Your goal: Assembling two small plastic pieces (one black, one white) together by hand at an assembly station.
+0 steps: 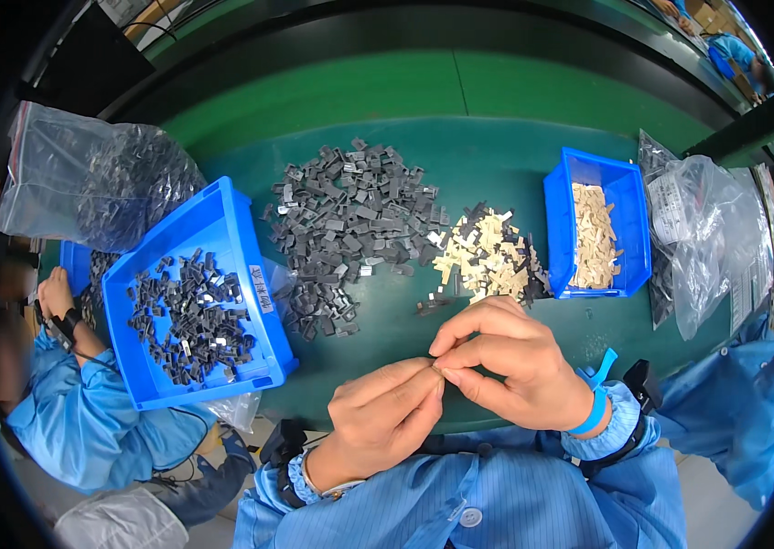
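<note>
Hands meet at centre, just above the near edge of the green surface point(497, 101). Left hand point(385, 407) and right hand point(513, 361) are pinched fingertip to fingertip; each grip is closed on something tiny at the contact point, but the part itself is hidden by the fingers, so can't tell what it is. Right wrist has a blue strap point(594, 403). Just beyond the hands: loose pile of dark grey parts point(346, 224), and beside it a smaller pile of beige parts point(488, 256) mixed with some grey. Big blue bin point(222, 220) on the left holds dark parts, tilted. Small blue bin point(629, 206) on the right holds beige parts. Clear plastic bags point(707, 229) at far right.
</note>
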